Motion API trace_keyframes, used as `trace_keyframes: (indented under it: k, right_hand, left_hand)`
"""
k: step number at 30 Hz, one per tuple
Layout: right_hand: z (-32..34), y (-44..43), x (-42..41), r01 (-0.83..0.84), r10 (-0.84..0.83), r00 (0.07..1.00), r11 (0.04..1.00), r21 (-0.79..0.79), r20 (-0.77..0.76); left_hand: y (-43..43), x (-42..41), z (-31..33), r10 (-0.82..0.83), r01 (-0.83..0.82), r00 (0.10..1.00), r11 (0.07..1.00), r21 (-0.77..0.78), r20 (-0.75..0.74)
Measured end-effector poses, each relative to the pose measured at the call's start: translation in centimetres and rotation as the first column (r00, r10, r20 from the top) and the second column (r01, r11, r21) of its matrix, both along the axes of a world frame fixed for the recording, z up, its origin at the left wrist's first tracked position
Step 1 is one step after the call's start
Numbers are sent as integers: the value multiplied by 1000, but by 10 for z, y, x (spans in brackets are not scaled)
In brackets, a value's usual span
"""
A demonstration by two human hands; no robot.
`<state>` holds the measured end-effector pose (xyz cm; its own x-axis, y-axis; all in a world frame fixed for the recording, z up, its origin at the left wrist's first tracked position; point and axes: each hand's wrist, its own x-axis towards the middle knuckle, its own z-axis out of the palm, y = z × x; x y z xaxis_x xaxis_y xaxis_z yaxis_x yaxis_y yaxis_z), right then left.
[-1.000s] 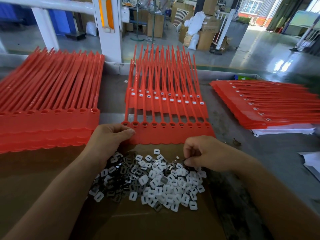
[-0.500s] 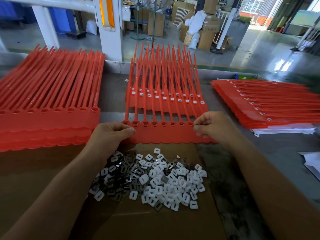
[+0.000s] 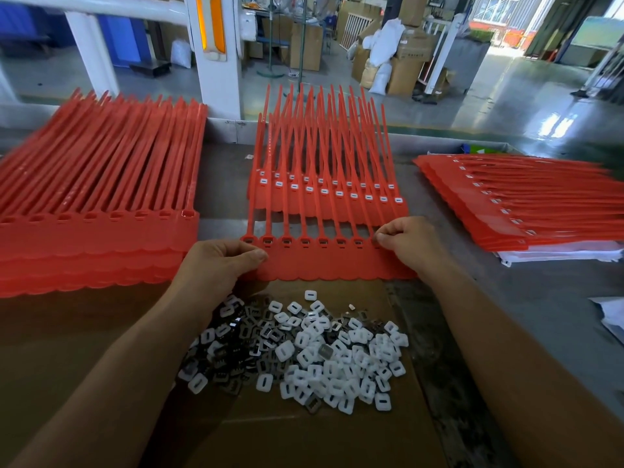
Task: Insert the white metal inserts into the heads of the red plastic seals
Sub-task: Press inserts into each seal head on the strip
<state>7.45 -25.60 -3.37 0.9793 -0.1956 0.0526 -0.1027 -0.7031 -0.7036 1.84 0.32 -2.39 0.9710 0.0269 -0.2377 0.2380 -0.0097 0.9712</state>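
Several heads on the front strip of seals are showing no white. The right hand is pinching at the strip's right end, seemingly seating one of the inserts piled just in front. The left hand is gripping the left end, so pressing squarely should work best.

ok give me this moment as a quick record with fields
left hand: grips the left end of the front seal strip
right hand: fingertips pinched at a head near the strip's right end; contents hidden
front heads: visible ones show no white inserts
strips behind: white inserts seated
insert pile: loose on cardboard, nearer than the strip
left stack: heads empty
right stack: inserts showing
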Motion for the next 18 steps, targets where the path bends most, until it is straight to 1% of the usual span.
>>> trace_keyframes:
  k: [3, 7, 14, 18]
  right_hand:
    - [1, 1, 0, -17, 17, 1000, 1000, -18, -17]
    - [1, 1, 0, -27, 24, 999, 996, -83, -39]
    - [2, 2, 1, -31, 28, 999, 990, -140, -26]
    - [-1, 2, 2, 14, -14, 1000, 997, -79, 5]
  left_hand:
    - [-1, -1, 1, 5, -5, 1000, 1000, -2, 2]
    - [0, -1, -1, 0, 0, 1000, 1000, 4, 1]
    - [0, -1, 0, 0, 0, 1000, 1000, 11, 3]
    - [-1, -1, 0, -1, 0, 1000, 1000, 30, 22]
